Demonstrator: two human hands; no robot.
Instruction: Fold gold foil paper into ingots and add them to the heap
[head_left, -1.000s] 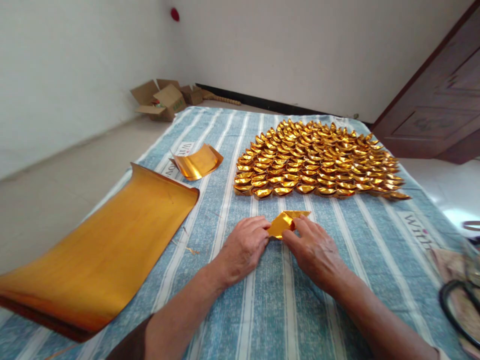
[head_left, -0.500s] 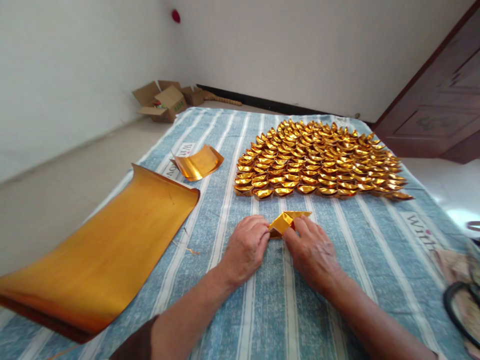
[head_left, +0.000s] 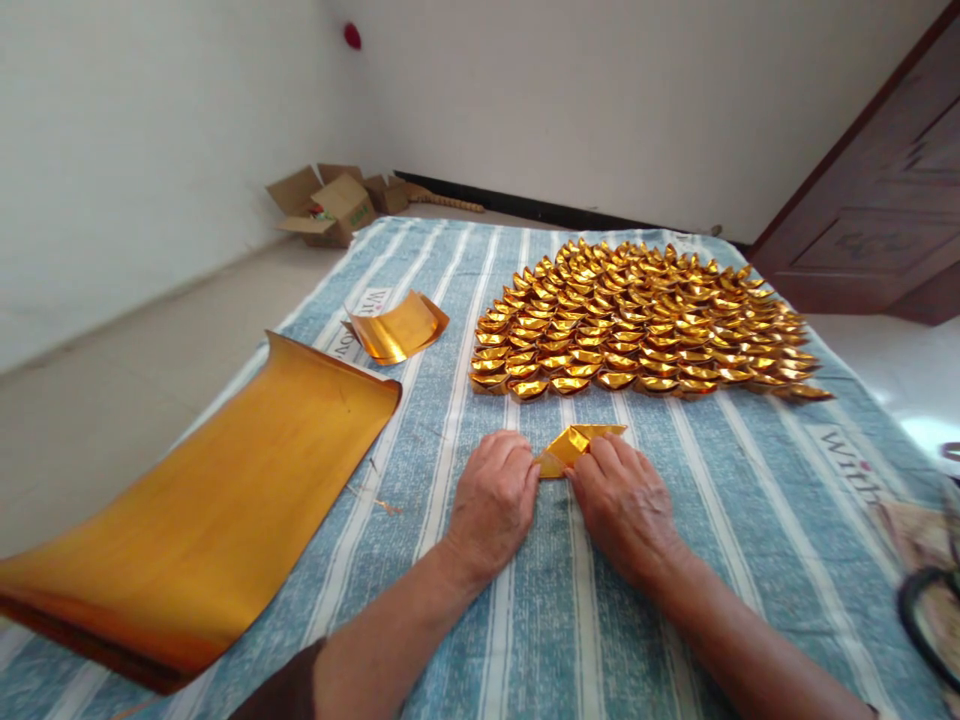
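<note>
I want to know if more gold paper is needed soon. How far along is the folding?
Done: a large block of folded gold ingots lies in rows on the striped cloth. In hand: the left hand and right hand pinch one part-folded gold piece between them. Left: a small cut sheet and a big stack of gold paper lie unfolded.

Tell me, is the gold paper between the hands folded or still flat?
Folded. The gold paper shows creases and a raised pointed flap, pinched between the left hand and right hand on the striped cloth.

gold folded paper (head_left: 576,446), blue-striped cloth (head_left: 540,620)
</note>
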